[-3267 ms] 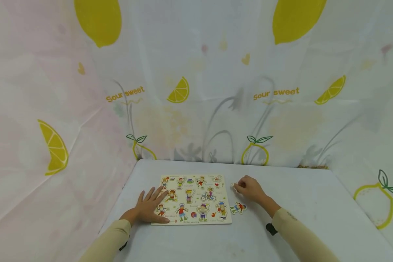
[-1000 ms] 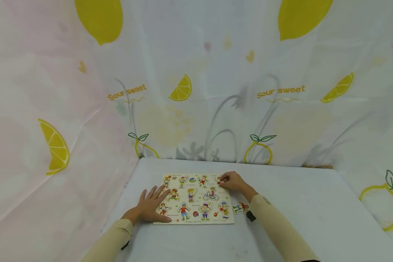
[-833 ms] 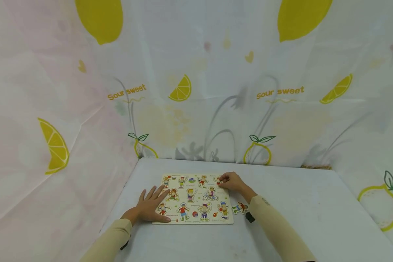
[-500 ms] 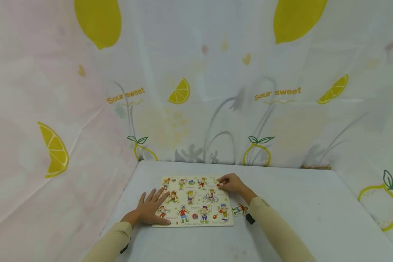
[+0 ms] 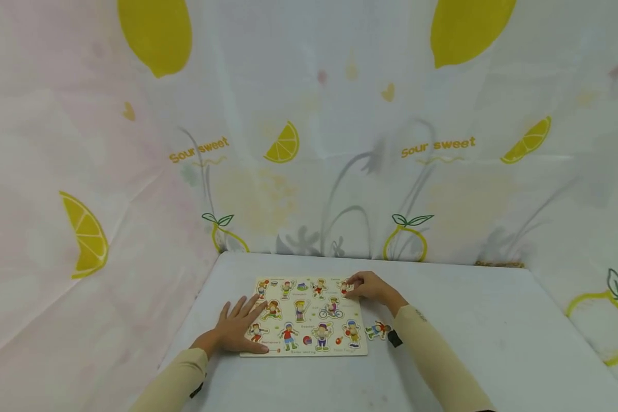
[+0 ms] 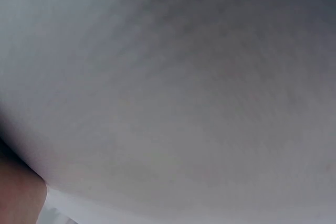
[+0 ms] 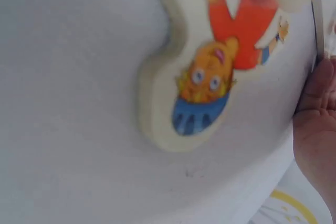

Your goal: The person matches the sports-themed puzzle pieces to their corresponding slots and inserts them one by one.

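A wooden peg puzzle board (image 5: 283, 353) with several painted sports figures lies on the white table. My left hand (image 5: 233, 330) rests on its left side, fingers spread. In the left wrist view only a bit of skin (image 6: 20, 195) shows at the lower left corner. At the top right corner of the board, my right hand (image 5: 372, 286) pinches a small figure puzzle piece (image 5: 344, 288), mostly hidden by the fingers. A loose puzzle piece (image 7: 202, 93), a child with a blue cap and red clothes, lies just right of the board near my right wrist.
The white table (image 5: 458, 320) runs on to the right and in front of the board. A cloth backdrop (image 5: 309, 194) printed with lemons rises behind it and on both sides.
My right hand has moved left from beside the board onto its top right corner, with the piece in its fingers. Over the last second it has barely moved; my left hand stays put.
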Demonstrator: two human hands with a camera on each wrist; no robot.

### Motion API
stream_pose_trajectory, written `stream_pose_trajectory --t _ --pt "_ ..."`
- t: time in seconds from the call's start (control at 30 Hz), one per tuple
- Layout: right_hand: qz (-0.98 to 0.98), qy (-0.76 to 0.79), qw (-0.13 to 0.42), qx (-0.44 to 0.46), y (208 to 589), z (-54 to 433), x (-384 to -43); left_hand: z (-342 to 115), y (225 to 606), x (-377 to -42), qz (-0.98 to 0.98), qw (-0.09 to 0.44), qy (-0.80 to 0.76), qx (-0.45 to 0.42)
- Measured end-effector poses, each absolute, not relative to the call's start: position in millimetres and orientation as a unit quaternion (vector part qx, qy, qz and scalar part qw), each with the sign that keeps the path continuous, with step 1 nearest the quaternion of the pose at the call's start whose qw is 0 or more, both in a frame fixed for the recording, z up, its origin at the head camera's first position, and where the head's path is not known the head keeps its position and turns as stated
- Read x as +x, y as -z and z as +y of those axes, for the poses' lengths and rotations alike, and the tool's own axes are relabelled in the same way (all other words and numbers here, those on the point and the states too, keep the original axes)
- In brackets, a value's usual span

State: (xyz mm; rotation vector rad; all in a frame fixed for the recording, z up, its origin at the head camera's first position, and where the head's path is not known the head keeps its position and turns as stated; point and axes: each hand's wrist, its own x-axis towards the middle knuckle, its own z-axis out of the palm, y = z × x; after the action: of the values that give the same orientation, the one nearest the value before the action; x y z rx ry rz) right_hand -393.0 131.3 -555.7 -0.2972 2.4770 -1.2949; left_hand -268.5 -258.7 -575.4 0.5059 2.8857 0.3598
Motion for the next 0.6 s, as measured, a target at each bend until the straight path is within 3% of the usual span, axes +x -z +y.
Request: stream_pose_trajectory --t 0.33,0.6 --pt "0.861 0.457 0.198 -0.103 547.2 125.7 -388.4 -262.9 567.5 -268.8 0.968 0.083 -0.155 0.181" --pt "0.880 0.399 0.184 -0.182 528.8 135.9 -356.5 -260.3 570.6 -264.8 0.966 0.090 -0.158 0.184"
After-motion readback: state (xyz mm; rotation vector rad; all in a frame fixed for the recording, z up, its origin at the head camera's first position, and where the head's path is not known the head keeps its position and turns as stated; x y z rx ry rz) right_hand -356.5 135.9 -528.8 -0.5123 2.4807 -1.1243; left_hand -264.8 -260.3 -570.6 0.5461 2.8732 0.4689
